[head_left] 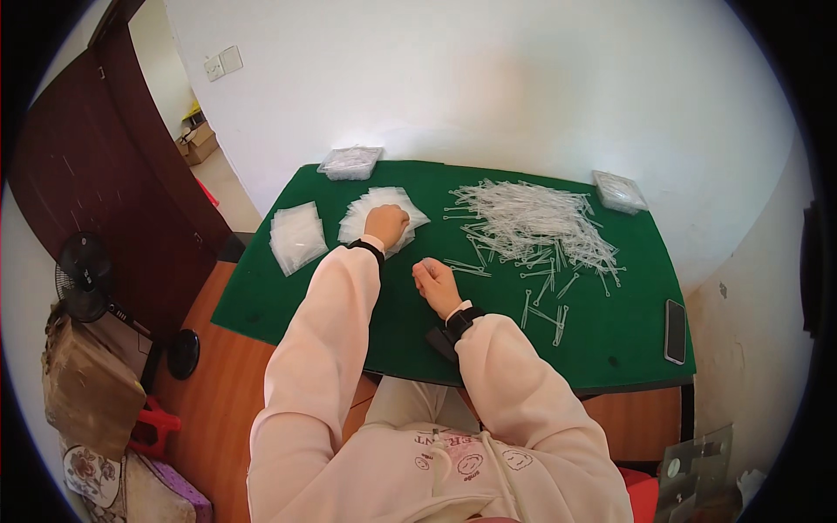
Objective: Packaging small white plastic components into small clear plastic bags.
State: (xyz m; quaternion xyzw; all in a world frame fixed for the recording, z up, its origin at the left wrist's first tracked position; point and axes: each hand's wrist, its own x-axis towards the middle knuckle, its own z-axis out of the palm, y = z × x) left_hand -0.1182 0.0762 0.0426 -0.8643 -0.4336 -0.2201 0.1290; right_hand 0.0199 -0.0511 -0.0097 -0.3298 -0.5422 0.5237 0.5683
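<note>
My left hand (387, 227) is closed, its fingers curled down over a fanned pile of clear plastic bags (356, 220). Whether it pinches a bag is hidden under the fingers. Nearer to me, my right hand (436, 286) is curled shut above the green cloth, thumb against the fingers; anything in it is too small to make out. To its right lies a large heap of thin clear plastic sticks with looped ends (523, 218). Several loose sticks (547, 322) are scattered in front of the heap. A neater stack of clear bags (297, 238) lies at the left.
Filled clear packs stand at the back left (350, 163) and back right (620, 192) of the green-covered table (602, 340). A phone (675, 331) lies by the right edge. A wall rises behind. A black fan (85, 268) and a cardboard box (91, 383) are on the left.
</note>
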